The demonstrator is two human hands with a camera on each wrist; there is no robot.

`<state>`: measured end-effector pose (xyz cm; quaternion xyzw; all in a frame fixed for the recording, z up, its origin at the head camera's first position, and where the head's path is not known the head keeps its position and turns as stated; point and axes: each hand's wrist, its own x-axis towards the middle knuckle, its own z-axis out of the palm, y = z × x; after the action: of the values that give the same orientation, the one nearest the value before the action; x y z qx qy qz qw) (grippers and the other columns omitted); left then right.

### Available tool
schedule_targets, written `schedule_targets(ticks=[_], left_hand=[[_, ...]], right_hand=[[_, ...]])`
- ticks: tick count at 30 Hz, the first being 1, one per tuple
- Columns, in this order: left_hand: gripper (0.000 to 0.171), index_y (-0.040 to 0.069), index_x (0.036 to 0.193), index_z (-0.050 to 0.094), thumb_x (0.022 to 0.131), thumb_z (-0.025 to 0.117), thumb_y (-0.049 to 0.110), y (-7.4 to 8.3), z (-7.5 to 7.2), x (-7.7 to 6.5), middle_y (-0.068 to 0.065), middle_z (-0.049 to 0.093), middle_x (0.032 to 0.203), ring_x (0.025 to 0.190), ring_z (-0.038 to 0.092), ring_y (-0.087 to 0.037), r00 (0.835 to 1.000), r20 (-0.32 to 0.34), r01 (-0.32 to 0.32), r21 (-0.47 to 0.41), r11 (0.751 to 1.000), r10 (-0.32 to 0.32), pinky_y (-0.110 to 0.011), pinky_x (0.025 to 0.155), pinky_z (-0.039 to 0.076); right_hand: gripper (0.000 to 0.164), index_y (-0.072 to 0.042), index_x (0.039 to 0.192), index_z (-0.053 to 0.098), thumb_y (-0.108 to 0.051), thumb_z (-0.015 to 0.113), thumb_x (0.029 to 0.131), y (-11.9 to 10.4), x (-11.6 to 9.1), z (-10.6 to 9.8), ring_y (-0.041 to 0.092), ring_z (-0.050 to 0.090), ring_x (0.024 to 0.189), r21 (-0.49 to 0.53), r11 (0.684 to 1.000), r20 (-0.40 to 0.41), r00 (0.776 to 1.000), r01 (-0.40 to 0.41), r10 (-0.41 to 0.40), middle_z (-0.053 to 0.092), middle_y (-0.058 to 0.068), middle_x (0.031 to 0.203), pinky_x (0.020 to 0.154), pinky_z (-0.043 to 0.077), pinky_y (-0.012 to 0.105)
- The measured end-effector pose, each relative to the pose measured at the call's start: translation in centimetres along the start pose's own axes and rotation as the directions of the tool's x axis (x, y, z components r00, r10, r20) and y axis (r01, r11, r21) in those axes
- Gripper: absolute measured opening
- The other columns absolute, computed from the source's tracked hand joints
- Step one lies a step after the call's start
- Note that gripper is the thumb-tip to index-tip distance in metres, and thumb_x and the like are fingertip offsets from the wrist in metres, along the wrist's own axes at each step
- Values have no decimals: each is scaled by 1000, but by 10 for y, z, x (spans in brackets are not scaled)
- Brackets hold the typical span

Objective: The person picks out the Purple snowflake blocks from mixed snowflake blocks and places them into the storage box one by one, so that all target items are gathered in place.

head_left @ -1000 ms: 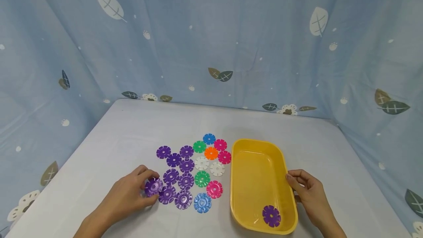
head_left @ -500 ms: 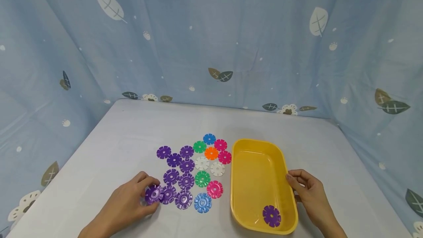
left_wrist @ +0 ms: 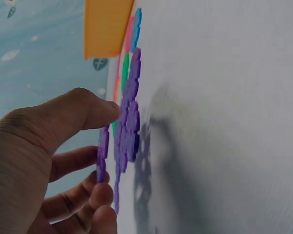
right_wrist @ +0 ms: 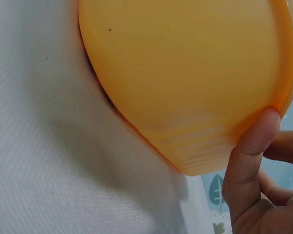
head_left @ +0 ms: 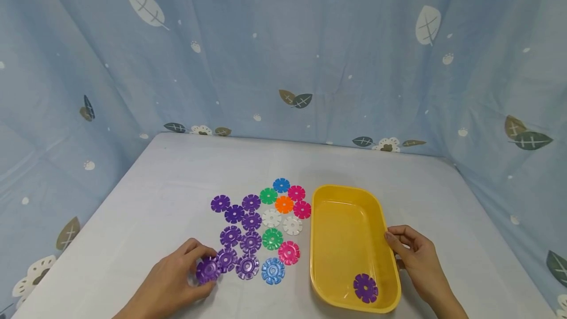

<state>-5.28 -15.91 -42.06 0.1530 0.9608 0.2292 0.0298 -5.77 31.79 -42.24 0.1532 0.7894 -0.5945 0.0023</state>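
Observation:
A purple flower-shaped plastic disc (head_left: 208, 270) with a notched edge is pinched between the thumb and fingers of my left hand (head_left: 170, 277). In the head view its right edge meets another purple disc (head_left: 227, 260). The left wrist view shows my thumb (left_wrist: 95, 114) at one side of the held disc (left_wrist: 103, 148), with curled fingers at the other. My right hand (head_left: 416, 257) grips the right rim of a yellow tray (head_left: 350, 233), thumb tip (right_wrist: 266, 124) against the rim. Inside the tray's near right corner lies one purple disc (head_left: 365, 288).
Several purple discs (head_left: 250, 242) lie clustered on the white table (head_left: 212, 161). Between them and the tray are blue (head_left: 272, 271), green (head_left: 272, 238), pink (head_left: 289, 252), orange (head_left: 284, 205) and white (head_left: 292, 225) discs. A blue patterned curtain (head_left: 248, 53) surrounds the table's back and sides.
My left hand has moved slightly toward me and to the right, drawing the pinched purple disc nearer. My right hand and the tray have stayed in place.

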Motion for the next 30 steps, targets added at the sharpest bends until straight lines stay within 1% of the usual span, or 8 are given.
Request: schedule_targets(ticks=[5,8,13,17,22,28,30], left_hand=[[47,25,111,70,71,88,41,2,3,-4,16,52,100,76,49,1,998,40,-47,-71,996,50,-20,68,51],[45,25,110,70,72,88,41,4,5,-5,16,52,100,77,48,2,996,33,-85,-95,992,89,-20,67,50],[46,23,110,70,72,88,39,7,8,-7,16,51,98,77,47,2,993,33,-109,-116,987,113,-19,65,49],[46,23,112,70,73,88,39,12,10,-6,15,51,99,77,48,2,991,71,-106,-144,984,117,-18,66,50],[48,25,115,68,75,85,45,20,14,-4,15,50,99,78,48,1,980,140,-115,-181,977,141,-18,67,50],[47,23,115,68,75,85,44,27,18,-3,15,49,100,78,49,2,966,150,-175,-212,961,209,-19,67,51],[47,23,115,68,76,85,44,31,19,-3,14,49,100,78,49,2,962,165,-179,-223,958,218,-18,67,51]], right_hand=[[44,3,122,56,-34,64,99,1,-1,0,22,69,82,-8,1000,-4,1000,-1,1,69,7,105,63,58,37],[45,3,122,56,-35,64,99,0,-1,0,22,69,82,-16,1000,-8,1000,-5,5,68,8,106,63,58,37],[44,4,122,56,-34,63,99,0,-1,0,21,68,83,-17,1000,-4,1000,5,-5,68,8,106,63,58,36],[44,4,122,56,-33,64,99,-1,-1,-1,21,68,82,-12,1000,3,1000,6,-6,69,6,105,62,58,36],[43,3,122,56,-33,64,99,-1,-1,-1,22,68,80,-17,1000,-4,1000,-13,13,69,8,105,62,58,36],[42,2,122,57,-32,64,99,-2,0,1,24,69,80,-24,999,-14,1000,-21,21,68,11,106,62,58,36],[42,2,122,57,-33,64,99,-2,0,1,23,68,81,-26,999,-13,1000,-19,19,68,11,107,62,58,36]])
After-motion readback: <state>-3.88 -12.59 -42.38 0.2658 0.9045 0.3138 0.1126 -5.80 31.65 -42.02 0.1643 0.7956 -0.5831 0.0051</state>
